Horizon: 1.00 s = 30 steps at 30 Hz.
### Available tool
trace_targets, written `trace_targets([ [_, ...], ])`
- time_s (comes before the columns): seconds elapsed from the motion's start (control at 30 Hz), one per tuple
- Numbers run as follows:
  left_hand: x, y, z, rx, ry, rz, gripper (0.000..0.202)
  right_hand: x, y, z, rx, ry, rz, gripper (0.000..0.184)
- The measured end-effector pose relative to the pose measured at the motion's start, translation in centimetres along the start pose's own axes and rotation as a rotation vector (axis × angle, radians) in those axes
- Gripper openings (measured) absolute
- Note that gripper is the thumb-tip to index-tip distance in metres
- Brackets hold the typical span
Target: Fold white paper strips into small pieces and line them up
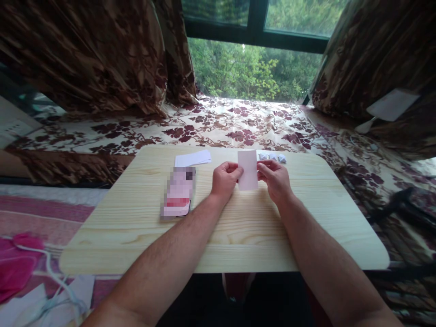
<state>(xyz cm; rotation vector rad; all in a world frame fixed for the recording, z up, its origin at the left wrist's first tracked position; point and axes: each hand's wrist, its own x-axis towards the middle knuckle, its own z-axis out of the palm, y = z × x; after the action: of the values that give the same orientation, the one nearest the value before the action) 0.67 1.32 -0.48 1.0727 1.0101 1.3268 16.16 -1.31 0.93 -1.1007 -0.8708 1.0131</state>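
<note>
Between my two hands a small white sheet of paper [248, 170] is held up above the table. My left hand [225, 180] pinches its left edge, thumb in front. At the opposite edge my right hand [275, 179] grips the sheet between thumb and fingers. Behind the right hand, several small folded white paper pieces [272, 157] sit in a row near the table's far edge. A stack of white paper strips [192, 158] lies to the left of my hands. Nearer to me than that stack rests a blurred-out pink phone-like object [177, 192].
The light wooden table [136, 236] has rounded corners. Beyond it is a ledge with floral cloth [238, 120] under a window. A white cable [49, 263] and a pink cloth [20, 263] lie low on the left. A black metal frame [398, 209] stands at the right.
</note>
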Motion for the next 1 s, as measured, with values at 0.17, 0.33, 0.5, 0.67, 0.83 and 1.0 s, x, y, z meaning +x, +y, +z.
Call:
trace_targets([
  [0.17, -0.2, 0.0, -0.2, 0.062, -0.047, -0.009, 0.033, -0.3, 0.1, 0.2, 0.068, -0.030, -0.058, 0.022],
  [0.33, -0.4, 0.1, -0.3, 0.116, -0.061, 0.012, 0.034, -0.5, 0.1, 0.3, 0.080, -0.032, -0.087, 0.026],
  [0.5, -0.8, 0.1, -0.1, 0.158, -0.055, 0.056, 0.024, -0.8, 0.0, 0.6, 0.077, -0.016, -0.098, 0.024],
  [0.67, -0.9, -0.1, -0.1, 0.152, -0.054, 0.073, 0.024, -1.2, -0.1, 0.9, 0.015, -0.016, -0.108, 0.020],
  [0.83, -0.7, -0.1, -0.2, 0.204, -0.037, 0.114, 0.027, -1.6, -0.2, 1.1, -0.002, -0.069, -0.144, 0.016],
  [1.0, -0.8, 0.1, -0.3, 0.203, -0.034, 0.115, 0.027, -1.9, -0.4, 1.2, -0.055, -0.141, -0.171, 0.015],
])
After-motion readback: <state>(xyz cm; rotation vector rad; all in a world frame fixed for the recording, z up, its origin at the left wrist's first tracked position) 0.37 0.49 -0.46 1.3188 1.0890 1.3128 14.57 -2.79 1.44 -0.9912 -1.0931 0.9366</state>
